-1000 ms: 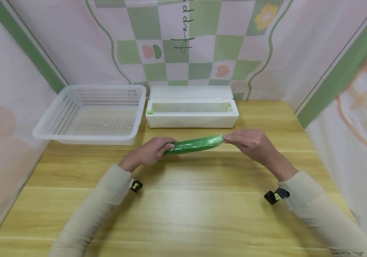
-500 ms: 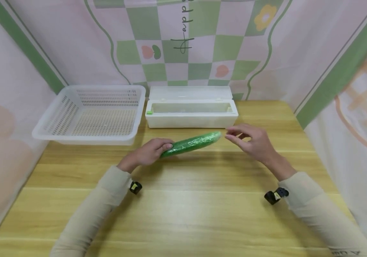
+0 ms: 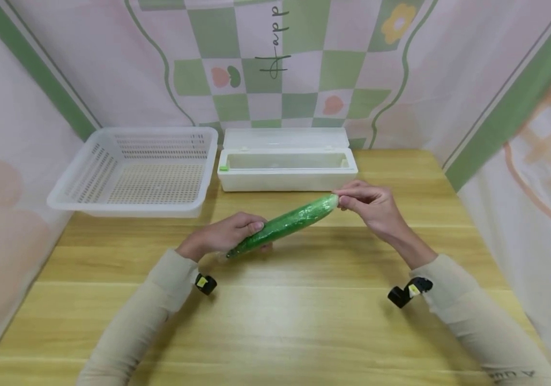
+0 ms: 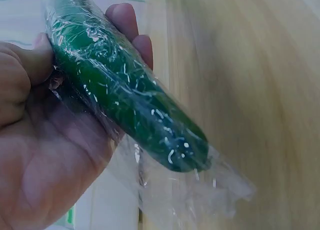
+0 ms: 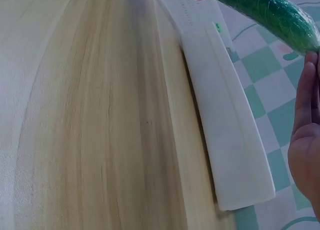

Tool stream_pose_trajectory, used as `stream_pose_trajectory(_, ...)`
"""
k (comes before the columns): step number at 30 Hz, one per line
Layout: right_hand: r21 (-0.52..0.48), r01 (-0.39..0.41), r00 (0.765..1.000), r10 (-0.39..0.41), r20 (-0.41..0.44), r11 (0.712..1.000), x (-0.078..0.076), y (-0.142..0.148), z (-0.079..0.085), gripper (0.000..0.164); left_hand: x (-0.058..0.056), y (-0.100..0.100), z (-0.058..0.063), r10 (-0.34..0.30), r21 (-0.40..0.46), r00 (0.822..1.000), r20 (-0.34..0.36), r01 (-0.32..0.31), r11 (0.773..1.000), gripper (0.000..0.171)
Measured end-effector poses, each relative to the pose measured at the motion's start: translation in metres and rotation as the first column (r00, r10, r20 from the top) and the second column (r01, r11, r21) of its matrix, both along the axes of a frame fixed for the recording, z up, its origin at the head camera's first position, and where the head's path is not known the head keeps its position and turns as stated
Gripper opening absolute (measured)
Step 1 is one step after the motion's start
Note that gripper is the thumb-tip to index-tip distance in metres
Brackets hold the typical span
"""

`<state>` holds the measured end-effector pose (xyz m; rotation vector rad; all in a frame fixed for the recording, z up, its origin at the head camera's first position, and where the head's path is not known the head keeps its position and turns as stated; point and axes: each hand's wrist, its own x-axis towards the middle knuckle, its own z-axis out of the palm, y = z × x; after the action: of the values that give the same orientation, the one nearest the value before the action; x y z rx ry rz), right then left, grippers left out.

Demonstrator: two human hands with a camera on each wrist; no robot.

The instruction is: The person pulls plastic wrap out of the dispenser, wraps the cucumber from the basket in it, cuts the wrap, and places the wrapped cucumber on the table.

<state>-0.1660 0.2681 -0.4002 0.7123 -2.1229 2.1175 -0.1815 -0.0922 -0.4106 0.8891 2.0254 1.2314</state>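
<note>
A green cucumber [image 3: 287,224] in clear plastic wrap is held above the table, slanting up to the right. My left hand [image 3: 227,233] grips it near its lower left end, thumb on top and fingers behind. In the left wrist view the wrap [image 4: 200,200] hangs loose past the cucumber's dark end, and the left palm [image 4: 55,155] lies under it. My right hand [image 3: 369,206] pinches the pale far end between thumb and fingers. The right wrist view shows the right fingers [image 5: 306,97] at that tip, partly cut off by the frame edge.
Behind the cucumber stands a long white box [image 3: 287,181] with its lid [image 3: 285,138] raised and a small green piece at its left. To its left is a white perforated basket [image 3: 126,206]. A patterned cloth [image 3: 299,69] hangs behind the wooden table [image 3: 275,321].
The right hand came off the cucumber's tip and now pinches it again. The left hand's hold has shifted, so the cucumber's lower end shows below it and the cucumber tilts more steeply.
</note>
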Motion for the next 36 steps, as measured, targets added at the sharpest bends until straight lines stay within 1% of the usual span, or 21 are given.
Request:
stream_pose_trajectory(2,-0.013,-0.005,0.999,0.005,0.034,1.0,-0.001,-0.001,0.0,0.019,0.001,0.001,0.0,0.005,0.02,0.999,0.039,-0.005,1.0,0.043)
stream_pose_trajectory(8,-0.015,0.02,0.997,-0.019,0.073,1.0,-0.001,-0.007,0.002,0.021,0.004,0.002,-0.001,0.045,0.047,0.993,0.11,-0.05,0.998,0.043)
stream_pose_trajectory(9,-0.019,0.025,0.996,-0.023,0.09,0.999,-0.002,-0.008,0.003,0.02,0.005,0.002,-0.001,0.045,0.046,0.99,0.135,-0.052,0.998,0.042)
stream_pose_trajectory(10,-0.047,0.02,0.992,-0.014,0.122,0.999,-0.002,-0.01,0.004,0.019,0.006,0.002,-0.001,0.04,0.048,0.986,0.159,-0.048,0.998,0.041)
stream_pose_trajectory(12,-0.119,0.014,0.978,0.011,0.21,0.993,-0.004,-0.012,0.006,0.019,0.008,0.004,0.0,0.012,0.063,0.976,0.218,-0.027,0.998,0.04)
stream_pose_trajectory(14,-0.197,0.019,0.952,0.042,0.303,0.98,-0.005,-0.014,0.009,0.018,0.011,0.005,0.001,-0.025,0.086,0.96,0.28,0.001,0.996,0.04)
stream_pose_trajectory(15,-0.245,0.021,0.936,0.067,0.344,0.969,-0.005,-0.014,0.01,0.019,0.012,0.006,0.002,-0.042,0.098,0.952,0.305,0.012,0.995,0.04)
stream_pose_trajectory(16,-0.284,0.023,0.922,0.089,0.376,0.959,-0.005,-0.015,0.011,0.019,0.013,0.007,0.002,-0.058,0.111,0.946,0.32,0.024,0.994,0.041)
stream_pose_trajectory(17,-0.304,0.027,0.915,0.099,0.39,0.952,-0.006,-0.015,0.012,0.019,0.014,0.008,0.002,-0.069,0.122,0.94,0.335,0.029,0.992,0.042)
stream_pose_trajectory(18,-0.318,0.024,0.914,0.109,0.392,0.948,-0.006,-0.016,0.013,0.02,0.015,0.009,0.002,-0.076,0.132,0.935,0.346,0.032,0.991,0.042)
stream_pose_trajectory(19,-0.322,0.024,0.917,0.107,0.384,0.946,-0.005,-0.016,0.014,0.019,0.015,0.01,0.002,-0.079,0.141,0.932,0.355,0.03,0.99,0.043)
stream_pose_trajectory(21,-0.336,0.025,0.931,0.101,0.352,0.942,-0.006,-0.018,0.014,0.019,0.015,0.011,0.002,-0.069,0.153,0.93,0.36,0.014,0.988,0.043)
stream_pose_trajectory(24,-0.309,0.039,0.957,0.053,0.286,0.95,-0.007,-0.022,0.014,0.018,0.015,0.014,0.0,-0.04,0.163,0.931,0.363,-0.021,0.986,0.042)
stream_pose_trajectory(25,-0.292,0.051,0.963,0.031,0.27,0.955,-0.007,-0.023,0.014,0.021,0.015,0.014,0.0,-0.036,0.169,0.932,0.36,-0.027,0.985,0.041)
stream_pose_trajectory(27,-0.276,0.054,0.969,0.016,0.248,0.96,-0.008,-0.025,0.014,0.026,0.015,0.015,-0.001,-0.038,0.172,0.937,0.349,-0.024,0.985,0.042)
stream_pose_trajectory(29,-0.28,0.055,0.97,0.016,0.244,0.959,-0.009,-0.024,0.014,0.028,0.016,0.015,-0.002,-0.046,0.18,0.938,0.343,-0.017,0.984,0.043)
stream_pose_trajectory(32,-0.332,0.03,0.964,0.06,0.258,0.943,-0.011,-0.023,0.013,0.027,0.018,0.016,-0.003,-0.07,0.203,0.938,0.338,0.0,0.979,0.045)
stream_pose_trajectory(36,-0.411,0.004,0.943,0.133,0.304,0.911,-0.013,-0.022,0.015,0.023,0.019,0.018,-0.004,-0.078,0.229,0.936,0.344,-0.003,0.974,0.046)
